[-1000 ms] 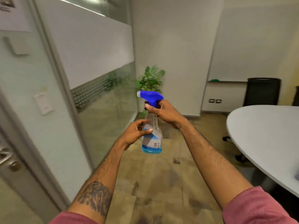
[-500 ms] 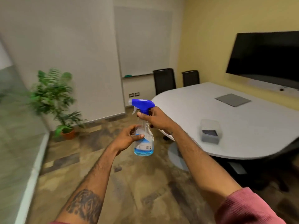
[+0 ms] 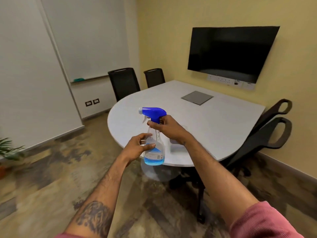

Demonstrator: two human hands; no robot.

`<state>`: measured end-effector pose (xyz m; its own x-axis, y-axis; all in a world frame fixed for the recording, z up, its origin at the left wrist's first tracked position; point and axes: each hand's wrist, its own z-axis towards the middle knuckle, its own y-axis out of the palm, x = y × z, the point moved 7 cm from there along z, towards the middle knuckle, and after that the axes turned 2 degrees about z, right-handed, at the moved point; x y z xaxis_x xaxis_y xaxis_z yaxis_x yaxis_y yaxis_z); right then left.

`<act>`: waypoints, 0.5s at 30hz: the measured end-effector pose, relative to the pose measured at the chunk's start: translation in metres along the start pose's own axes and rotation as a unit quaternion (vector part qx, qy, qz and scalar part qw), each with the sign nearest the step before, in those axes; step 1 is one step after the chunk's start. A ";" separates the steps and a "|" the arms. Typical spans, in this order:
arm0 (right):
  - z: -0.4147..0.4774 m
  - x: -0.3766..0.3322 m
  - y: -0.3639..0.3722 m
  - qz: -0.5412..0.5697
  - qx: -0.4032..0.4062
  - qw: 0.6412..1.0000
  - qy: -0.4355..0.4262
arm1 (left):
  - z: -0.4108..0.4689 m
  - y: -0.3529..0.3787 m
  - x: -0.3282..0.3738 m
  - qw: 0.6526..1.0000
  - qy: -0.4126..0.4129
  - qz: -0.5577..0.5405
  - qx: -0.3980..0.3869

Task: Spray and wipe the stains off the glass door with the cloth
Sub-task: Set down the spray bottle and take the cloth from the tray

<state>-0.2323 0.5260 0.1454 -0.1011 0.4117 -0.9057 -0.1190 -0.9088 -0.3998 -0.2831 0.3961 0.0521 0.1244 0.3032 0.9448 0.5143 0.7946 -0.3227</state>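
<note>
The right hand point(image 3: 167, 128) is closed around the neck of the spray bottle point(image 3: 154, 137), just below the blue trigger head point(image 3: 153, 113), and holds the bottle upright in mid-air in front of the person. The left hand point(image 3: 138, 149) grips the clear body of the bottle from the left side — the thumb lies across the front of the label, the fingers curl behind. The nozzle points to the left. A shallow layer of blue liquid sits at the bottom of the bottle; the rest of the body is clear. Both forearms are bare, with pink sleeves point(image 3: 267, 222) pushed up near the lower edge of the view and a dark tattoo point(image 3: 95, 219) on the left forearm. Behind the bottle stands a white table point(image 3: 214, 121) with a rounded near edge; the bottle hangs in front of that near edge, not resting on it. A grey square panel point(image 3: 197, 97) lies toward the far edge of the table, and a small translucent container point(image 3: 178, 148) — partly hidden by the right wrist — sits near the near edge. Black chairs point(image 3: 264, 138) stand at the right side and at the far left end. A dark screen point(image 3: 229, 53) hangs on the yellow wall, and a whiteboard point(image 3: 89, 36) on the white wall.
</note>
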 end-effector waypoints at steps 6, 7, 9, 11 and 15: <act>0.040 0.058 -0.089 -0.015 0.010 0.999 0.028 | 0.095 0.070 0.020 0.999 -0.003 0.031 -0.011; 0.047 0.066 -0.103 -0.019 0.012 0.999 0.029 | 0.109 0.081 0.023 0.999 -0.001 0.035 -0.012; 0.057 0.083 -0.126 -0.022 0.019 0.999 0.034 | 0.132 0.101 0.028 0.999 -0.004 0.045 -0.016; 0.067 0.101 -0.150 -0.024 0.028 0.998 0.042 | 0.155 0.120 0.031 0.998 -0.003 0.048 -0.029; 0.087 0.135 -0.189 -0.022 0.059 0.996 0.065 | 0.202 0.151 0.036 0.997 -0.006 0.056 -0.051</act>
<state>-0.3093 0.7591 0.1108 0.0335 0.4314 -0.9015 -0.2362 -0.8731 -0.4266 -0.3726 0.6336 0.0261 0.1763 0.3929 0.9025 0.5820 0.6978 -0.4175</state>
